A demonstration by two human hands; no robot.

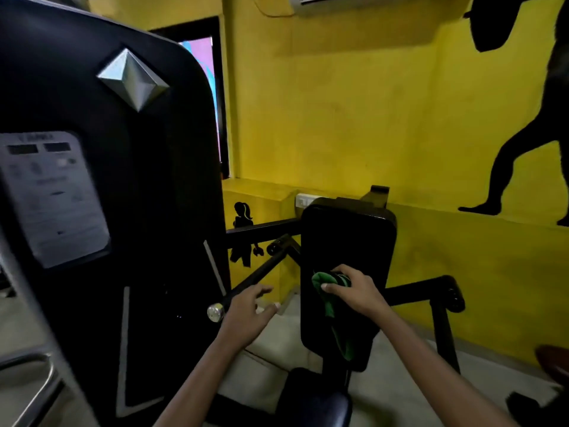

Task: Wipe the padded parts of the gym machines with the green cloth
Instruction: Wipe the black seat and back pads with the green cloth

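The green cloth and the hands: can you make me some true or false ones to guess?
1. The right hand holds the green cloth against the black pad. True.
2. The left hand holds a second cloth. False: its fingers are spread and hold nothing, beside a black bar.
3. The wall is blue. False: it is yellow.
4. Part of the cloth hangs down below the right hand. True.
5. A silver diamond sits on the big black panel. True.
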